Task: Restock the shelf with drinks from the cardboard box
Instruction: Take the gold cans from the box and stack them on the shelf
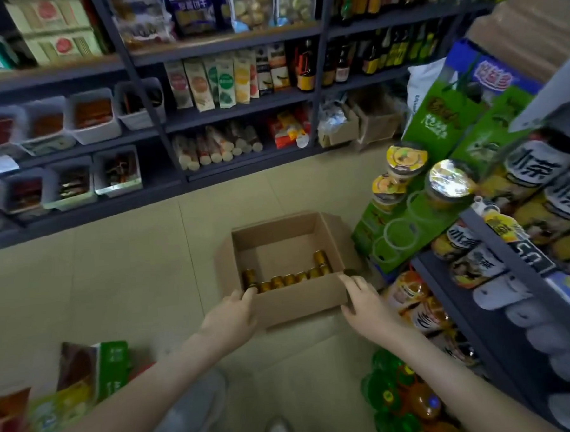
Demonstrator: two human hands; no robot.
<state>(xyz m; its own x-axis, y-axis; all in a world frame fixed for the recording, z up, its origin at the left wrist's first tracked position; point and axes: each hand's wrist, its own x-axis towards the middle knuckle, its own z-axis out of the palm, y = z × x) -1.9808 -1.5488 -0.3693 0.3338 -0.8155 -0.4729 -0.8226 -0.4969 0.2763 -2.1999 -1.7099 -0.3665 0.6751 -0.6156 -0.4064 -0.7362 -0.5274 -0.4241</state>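
The tiled floor [116, 290] carries an open cardboard box [298, 302].

Soft, even indoor light, fairly bright, with faint shadows on the floor [115, 274]. Glare blows out a foil cup lid [448, 179] at 2 o'clock. Heavy fisheye bend at the edges — packets [72, 398] at 8 o'clock and shelf [457, 309] at 4 o'clock smeared; whole frame slightly soft.
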